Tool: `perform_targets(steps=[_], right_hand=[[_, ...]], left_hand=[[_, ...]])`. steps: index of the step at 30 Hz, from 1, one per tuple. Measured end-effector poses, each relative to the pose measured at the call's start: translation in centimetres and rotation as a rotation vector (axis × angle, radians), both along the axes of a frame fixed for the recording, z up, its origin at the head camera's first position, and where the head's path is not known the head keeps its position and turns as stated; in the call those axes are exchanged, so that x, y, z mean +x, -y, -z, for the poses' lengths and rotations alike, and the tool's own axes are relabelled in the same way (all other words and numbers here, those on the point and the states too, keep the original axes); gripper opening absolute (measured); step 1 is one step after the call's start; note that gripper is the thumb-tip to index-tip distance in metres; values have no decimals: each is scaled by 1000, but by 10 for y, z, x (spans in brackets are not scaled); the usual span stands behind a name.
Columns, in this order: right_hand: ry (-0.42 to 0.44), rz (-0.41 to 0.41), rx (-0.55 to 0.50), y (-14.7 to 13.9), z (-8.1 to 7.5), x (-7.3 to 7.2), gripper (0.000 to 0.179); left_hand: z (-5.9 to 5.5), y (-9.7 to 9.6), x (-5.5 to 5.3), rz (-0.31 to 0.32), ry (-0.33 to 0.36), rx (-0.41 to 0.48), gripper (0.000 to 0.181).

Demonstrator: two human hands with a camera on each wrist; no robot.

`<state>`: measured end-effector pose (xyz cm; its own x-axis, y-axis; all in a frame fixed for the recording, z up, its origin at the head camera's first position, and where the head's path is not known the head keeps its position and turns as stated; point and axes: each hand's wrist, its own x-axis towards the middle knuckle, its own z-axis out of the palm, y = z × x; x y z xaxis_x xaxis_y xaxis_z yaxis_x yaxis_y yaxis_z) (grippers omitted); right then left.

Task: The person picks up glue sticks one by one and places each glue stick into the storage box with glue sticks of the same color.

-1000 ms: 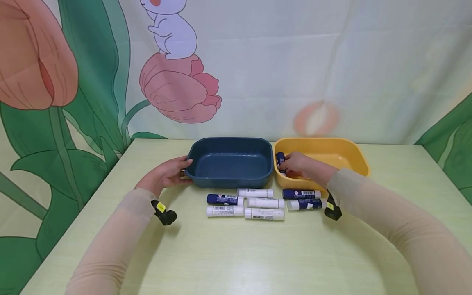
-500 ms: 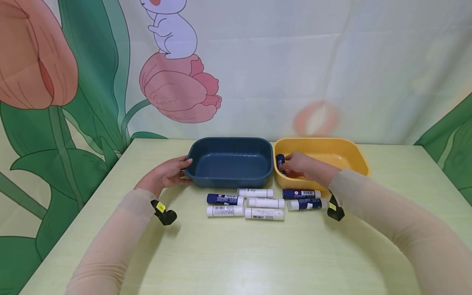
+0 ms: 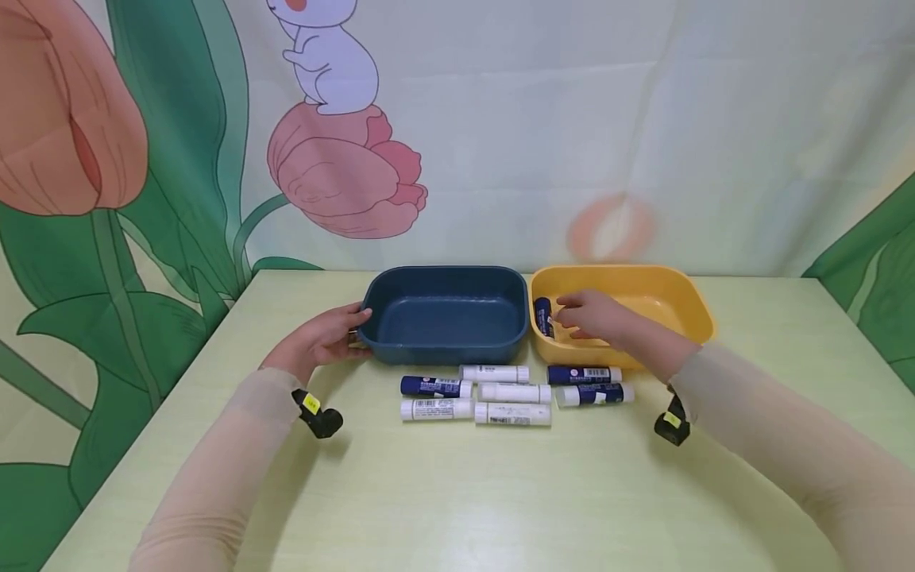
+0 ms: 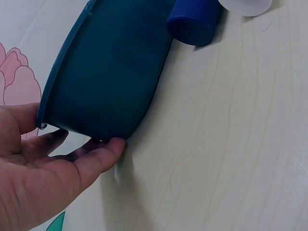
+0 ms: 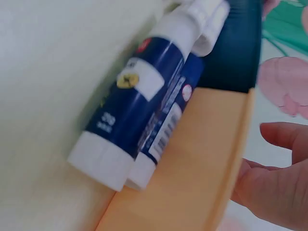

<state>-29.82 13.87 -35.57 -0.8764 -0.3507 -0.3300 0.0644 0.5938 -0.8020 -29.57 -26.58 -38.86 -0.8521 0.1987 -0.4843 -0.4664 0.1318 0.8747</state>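
My left hand (image 3: 327, 338) grips the left end of a dark blue plastic bin (image 3: 443, 355); in the left wrist view the thumb lies at its rim and the fingertips (image 4: 115, 145) against its end wall. Inside the yellow bin (image 3: 682, 306), against its left wall, lies a navy glue stick (image 3: 544, 318). Just right of that stick is my right hand (image 3: 596, 318), its fingers loosely bent and holding nothing. Two navy glue sticks with white ends, one (image 3: 584, 376) behind the other (image 3: 595, 395), lie in front of the yellow bin.
Before the blue bin lie several white glue sticks (image 3: 513, 414) and a navy one (image 3: 436, 387). The two bins stand side by side at the table's back, close to a printed curtain (image 3: 500, 159). Pale tabletop (image 3: 457, 492) stretches toward the front.
My right hand has let go of the navy glue stick in the yellow bin and drawn back to the right. The left hand stays on the blue bin.
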Motion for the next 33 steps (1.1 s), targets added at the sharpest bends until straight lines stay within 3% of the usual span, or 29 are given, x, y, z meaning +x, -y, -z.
perform_targets(steps=[4, 8, 15, 21, 27, 33], right_hand=[[-134, -2, 38, -9, -9, 19, 58], [-244, -15, 68, -17, -17, 35, 56], [-313, -28, 84, -32, -18, 60, 52], [-379, -34, 84, -43, -15, 80, 50], [-428, -41, 49, -48, -12, 100, 48], [-532, -72, 131, -54, -9, 114, 50]], left_hand=[[3, 5, -2, 25, -10, 20, 69], [-1, 1, 1, -3, 2, 19, 63], [-4, -2, 5, -35, 28, 12, 59], [1, -3, 3, -27, 31, 13, 60], [-1, -5, 4, -21, 26, 37, 60], [-3, -7, 2, -17, 28, 32, 60]])
